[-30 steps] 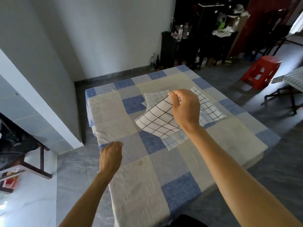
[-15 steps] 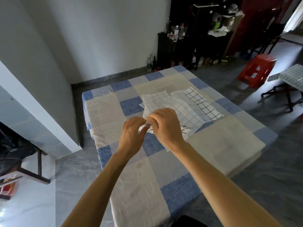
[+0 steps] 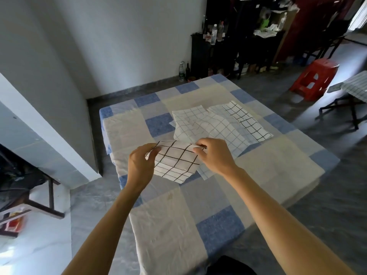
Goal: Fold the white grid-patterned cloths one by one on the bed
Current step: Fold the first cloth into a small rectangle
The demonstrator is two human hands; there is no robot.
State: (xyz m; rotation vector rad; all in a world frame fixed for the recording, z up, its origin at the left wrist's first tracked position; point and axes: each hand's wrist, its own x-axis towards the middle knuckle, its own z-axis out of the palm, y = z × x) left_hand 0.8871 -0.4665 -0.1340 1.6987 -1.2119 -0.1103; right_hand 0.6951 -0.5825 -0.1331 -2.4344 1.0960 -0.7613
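Note:
A white cloth with a bold black grid [image 3: 174, 161] hangs stretched between both hands just above the bed [image 3: 278, 155]. My left hand [image 3: 140, 164] pinches its left top corner and my right hand [image 3: 215, 155] pinches its right top corner. Behind it, a pile of several more white grid cloths [image 3: 210, 126] lies flat on the bed's middle, one at the right with a darker grid [image 3: 246, 120]. The bed carries a blue, grey and cream checked cover.
The bed's left edge drops to a grey floor beside a white wall. A red plastic stool [image 3: 315, 78] and a small table with a checked cloth [image 3: 355, 86] stand to the right. Dark shelves with bottles [image 3: 216, 32] line the back.
My right hand lifted the bold-grid cloth off the pile and drew it toward me. My left hand came up from the bed's edge and took the other corner; the hands then spread apart.

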